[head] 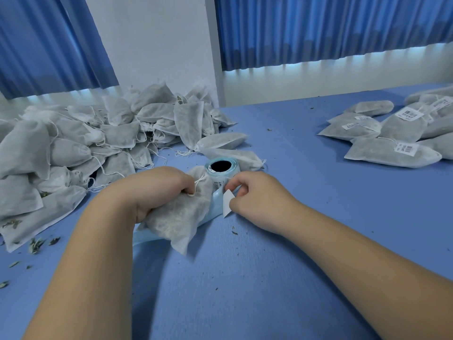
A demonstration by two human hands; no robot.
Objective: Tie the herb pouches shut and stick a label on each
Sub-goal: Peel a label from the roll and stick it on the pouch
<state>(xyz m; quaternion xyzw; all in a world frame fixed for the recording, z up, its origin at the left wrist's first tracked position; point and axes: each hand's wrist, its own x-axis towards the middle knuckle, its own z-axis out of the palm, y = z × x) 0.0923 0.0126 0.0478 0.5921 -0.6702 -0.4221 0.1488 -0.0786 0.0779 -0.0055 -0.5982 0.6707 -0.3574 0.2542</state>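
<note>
Your left hand grips a herb pouch by its neck, just in front of the label roll and a bit to its left. Your fingers curl round the neck and the string, I think to keep the bag steady for its sticker. The pouch lies on the blue paper strip that runs off the roll toward you.

Your right hand is just in front of the roll, on its right side. Its thumb and finger pinch a white label. I cannot tell if the label is all the way off the strip. Your two hands are close but not touching. I think you are peeling the label to press it on this pouch. Hold it by the edge so it does not fold and stick to itself.

Left of the roll and behind it sits a big heap of plain pouches. Far to the right of the roll lie the labelled pouches, likely kept apart so the done ones don't get mixed in.
</note>
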